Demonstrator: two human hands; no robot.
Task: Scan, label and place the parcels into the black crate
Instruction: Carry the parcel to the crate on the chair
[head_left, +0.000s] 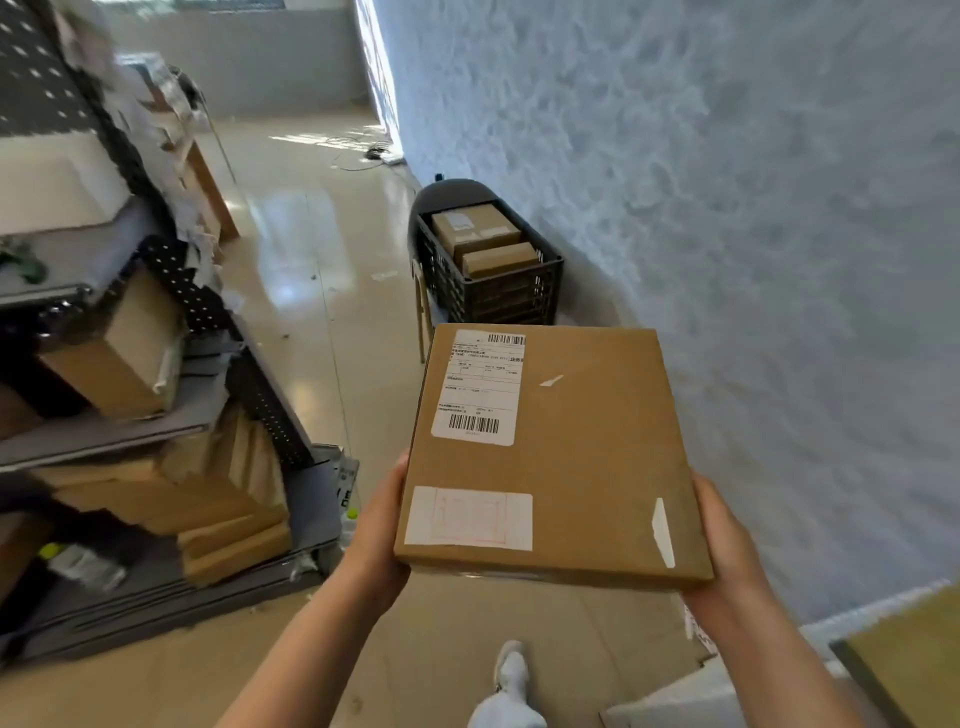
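Observation:
I carry a flat brown cardboard parcel (582, 457) in front of me, above the floor. Its top bears a white shipping label with barcodes at the upper left and a second pale label at the lower left. My left hand (376, 530) grips its left edge from below, and my right hand (719, 540) grips its right edge. Ahead, by the wall, stands the black crate (501, 299) on a dark chair, with two brown parcels (475, 226) lying inside it.
A metal shelf rack (156, 415) with several cardboard boxes runs along the left. A blue-white textured wall (727, 208) closes the right side. Glossy beige floor (311, 234) lies between them. A table corner (904, 660) shows at the lower right.

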